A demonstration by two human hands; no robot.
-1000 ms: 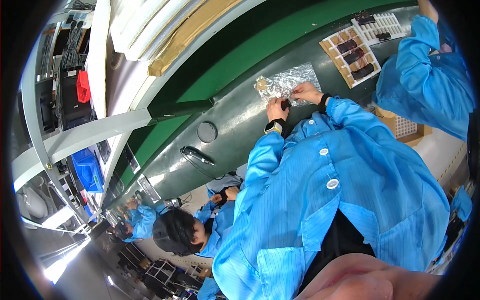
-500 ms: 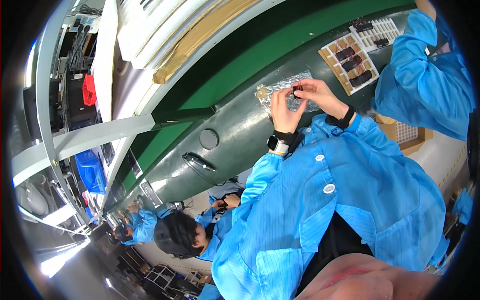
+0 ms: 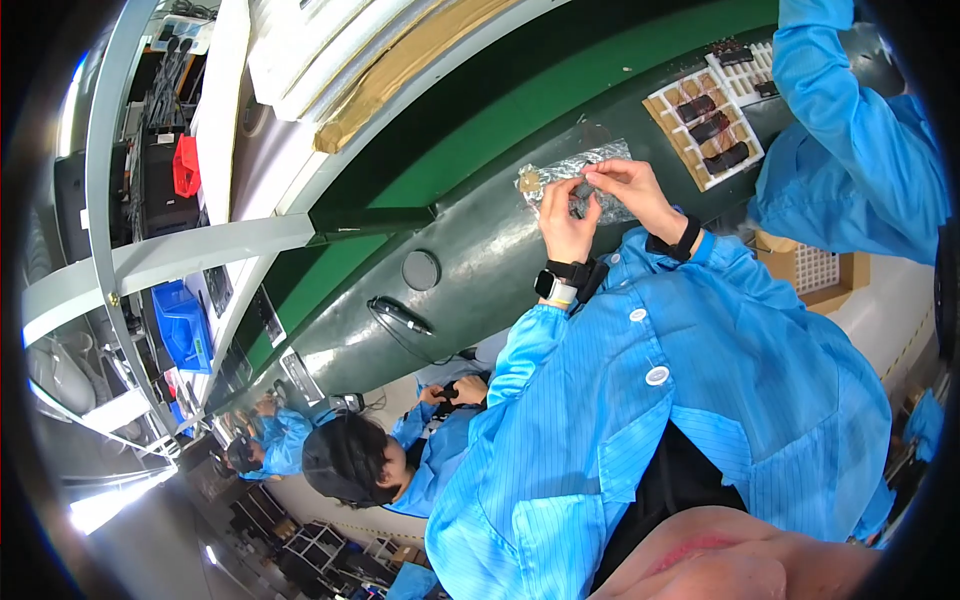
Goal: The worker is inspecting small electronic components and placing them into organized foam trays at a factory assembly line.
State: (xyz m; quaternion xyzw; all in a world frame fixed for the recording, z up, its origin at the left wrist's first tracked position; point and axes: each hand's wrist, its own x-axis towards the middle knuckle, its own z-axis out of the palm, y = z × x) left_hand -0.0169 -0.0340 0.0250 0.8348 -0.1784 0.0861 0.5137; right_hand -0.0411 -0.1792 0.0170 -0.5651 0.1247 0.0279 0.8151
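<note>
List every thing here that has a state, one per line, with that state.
left hand: fingers pinching the silvery foil bag, which lies crinkled on the dark bench
right hand: fingers pinching the same bag
compartment tray: holds dark parts in some cells
round black disc: flat on bench, untouched

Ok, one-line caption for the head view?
Both hands, left hand and right hand, pinch a silvery bag on the green bench.

Bright, even light; glare at lower left; strong fisheye bending, dark rim; centre sharp
</note>
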